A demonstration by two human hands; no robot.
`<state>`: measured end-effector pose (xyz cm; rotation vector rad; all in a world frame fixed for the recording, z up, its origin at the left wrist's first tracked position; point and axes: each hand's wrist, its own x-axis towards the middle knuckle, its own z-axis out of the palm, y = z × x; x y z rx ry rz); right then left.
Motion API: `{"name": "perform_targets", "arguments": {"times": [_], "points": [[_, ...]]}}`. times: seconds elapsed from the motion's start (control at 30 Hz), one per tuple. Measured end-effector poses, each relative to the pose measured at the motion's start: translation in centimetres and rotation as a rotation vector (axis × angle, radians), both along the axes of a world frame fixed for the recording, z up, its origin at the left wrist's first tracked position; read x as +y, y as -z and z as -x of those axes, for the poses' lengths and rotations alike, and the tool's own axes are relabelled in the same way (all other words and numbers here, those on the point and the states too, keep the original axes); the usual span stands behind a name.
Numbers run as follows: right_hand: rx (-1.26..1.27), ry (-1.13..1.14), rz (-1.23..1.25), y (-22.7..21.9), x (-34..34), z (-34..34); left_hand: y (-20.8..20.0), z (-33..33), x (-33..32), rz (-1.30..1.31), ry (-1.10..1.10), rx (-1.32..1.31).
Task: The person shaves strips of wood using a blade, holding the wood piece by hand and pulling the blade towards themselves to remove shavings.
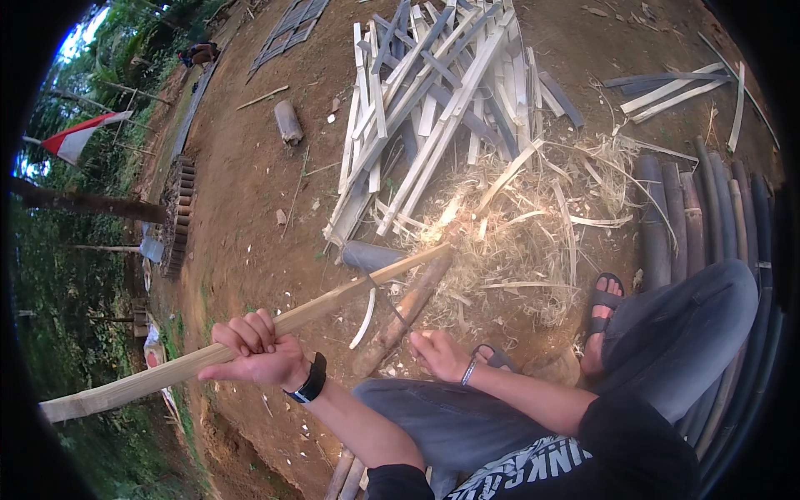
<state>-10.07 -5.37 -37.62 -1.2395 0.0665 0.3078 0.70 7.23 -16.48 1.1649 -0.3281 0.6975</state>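
A long pale split-bamboo strip (321, 310) slants from the left edge up to the middle of the head view. My left hand (260, 348) is wrapped around it, with a dark band on the wrist. The strip's far end meets the upper end of a short log (417, 304) lying on the ground. My right hand (442, 354) is closed on a knife, its handle mostly hidden by the fingers. The knife's thin dark blade (390, 307) reaches up to the strip and touches or crosses its edge.
Curly bamboo shavings (525, 242) lie beyond the log. A large pile of bamboo slats (442, 92) stands farther off, with a few more slats (679, 92) at the far right. Bamboo poles (696, 208) form a seat under my legs. A cut bamboo piece (287, 122) lies at far left.
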Motion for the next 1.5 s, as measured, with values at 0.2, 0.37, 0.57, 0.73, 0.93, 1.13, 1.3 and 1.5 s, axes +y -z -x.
{"name": "perform_targets", "arguments": {"times": [0.2, 0.37, 0.57, 0.73, 0.93, 1.13, 1.3, 1.5], "points": [[0.587, 0.042, 0.002, 8.2, -3.4, -2.3, -0.5, 0.2, 0.5, 0.023, -0.095, 0.011], [0.310, -0.195, -0.369, -3.2, -1.8, -1.1, 0.0, 0.0, 0.0, -0.033, -0.058, -0.005], [0.145, -0.206, -0.090, 3.5, -2.1, -0.5, -0.1, -0.4, 1.0, -0.040, -0.155, 0.018], [0.182, -0.187, -0.116, 2.4, -1.2, -0.1, 0.2, 0.1, 1.2, -0.044, -0.221, 0.000], [0.029, -0.120, -0.061, -2.2, -0.9, -1.6, 0.0, 0.0, 0.2, -0.081, -0.064, -0.026], [0.504, -0.110, -0.163, 4.1, -3.8, -2.0, -0.2, -0.2, 0.1, -0.021, -0.111, -0.006], [0.297, -0.211, -0.336, -2.6, -2.2, -1.5, -0.2, -0.3, -0.1, -0.038, -0.092, 0.004], [0.054, -0.106, 0.072, 6.2, -1.1, -0.7, -0.2, -0.5, 0.0, -0.075, -0.151, -0.008]]}}
